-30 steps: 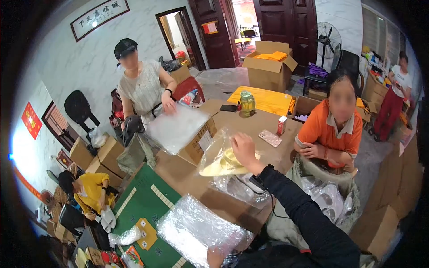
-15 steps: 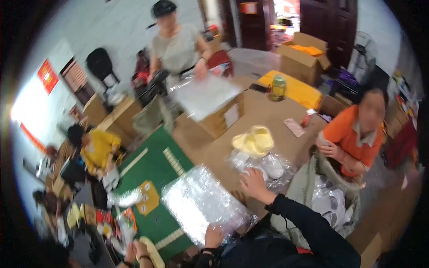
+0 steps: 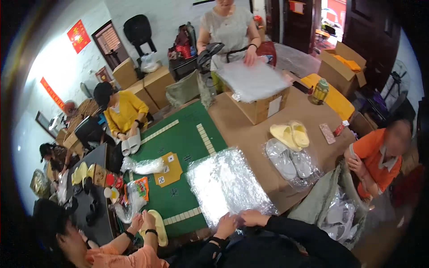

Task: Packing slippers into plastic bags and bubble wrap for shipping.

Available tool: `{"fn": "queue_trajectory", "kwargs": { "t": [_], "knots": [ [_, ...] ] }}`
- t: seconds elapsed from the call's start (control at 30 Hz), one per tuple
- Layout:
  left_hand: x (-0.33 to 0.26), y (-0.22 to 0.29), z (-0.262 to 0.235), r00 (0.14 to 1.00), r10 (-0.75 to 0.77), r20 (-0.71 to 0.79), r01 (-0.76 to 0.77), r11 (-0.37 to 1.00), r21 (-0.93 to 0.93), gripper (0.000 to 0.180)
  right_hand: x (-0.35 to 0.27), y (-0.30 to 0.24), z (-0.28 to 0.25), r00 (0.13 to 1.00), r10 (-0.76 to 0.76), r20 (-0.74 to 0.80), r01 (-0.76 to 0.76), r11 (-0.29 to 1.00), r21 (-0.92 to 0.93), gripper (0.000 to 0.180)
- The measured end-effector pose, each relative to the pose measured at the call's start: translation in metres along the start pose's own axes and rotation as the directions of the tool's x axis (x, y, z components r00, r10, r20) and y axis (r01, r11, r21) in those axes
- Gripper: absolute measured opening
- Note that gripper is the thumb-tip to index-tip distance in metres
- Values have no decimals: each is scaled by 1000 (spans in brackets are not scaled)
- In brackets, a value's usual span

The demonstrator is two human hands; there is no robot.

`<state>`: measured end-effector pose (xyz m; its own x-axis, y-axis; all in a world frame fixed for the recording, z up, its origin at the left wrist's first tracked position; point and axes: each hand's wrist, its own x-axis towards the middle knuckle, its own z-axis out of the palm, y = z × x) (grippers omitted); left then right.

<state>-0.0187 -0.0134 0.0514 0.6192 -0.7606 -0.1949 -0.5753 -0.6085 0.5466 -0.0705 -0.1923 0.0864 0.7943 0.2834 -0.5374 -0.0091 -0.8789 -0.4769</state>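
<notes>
Both hands, left (image 3: pixel 227 224) and right (image 3: pixel 253 218), pinched the near edge of the clear bags (image 3: pixel 225 184), fingers closed on the film. The stack lay at the bench (image 3: pixel 250 138) near edge (light, limp, slippery, I judged); best gripped by its edge.

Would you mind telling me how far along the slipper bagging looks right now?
Done: one grey pair already lies sealed in a clear bag. In hand: both hands, left hand and right hand, pinch the near edge of the stack of clear bags. Left: the yellow slippers lie unbagged on the cardboard.
</notes>
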Motion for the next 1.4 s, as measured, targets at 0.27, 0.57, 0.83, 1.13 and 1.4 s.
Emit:
{"fn": "queue_trajectory", "kwargs": {
  "t": [0.27,0.57,0.83,1.13,1.4],
  "knots": [
    [-19,-27,1,962,252,102,-269,933,240,57,10,-16,64,932,69,-357,-125,983,-136,51],
    [-13,-43,6,951,301,65,-303,875,378,46,12,-31,90,710,141,-690,-242,969,-51,41],
    [5,-54,20,921,366,137,-385,789,479,45,0,-47,99,806,324,-495,-395,918,-42,30],
    [2,-55,19,880,328,344,-476,624,620,53,-12,-52,98,839,363,-405,-417,908,-49,35],
    [-11,-19,6,952,182,247,-298,746,595,48,-15,-41,94,850,296,-435,-300,952,60,50]
  ]
}}
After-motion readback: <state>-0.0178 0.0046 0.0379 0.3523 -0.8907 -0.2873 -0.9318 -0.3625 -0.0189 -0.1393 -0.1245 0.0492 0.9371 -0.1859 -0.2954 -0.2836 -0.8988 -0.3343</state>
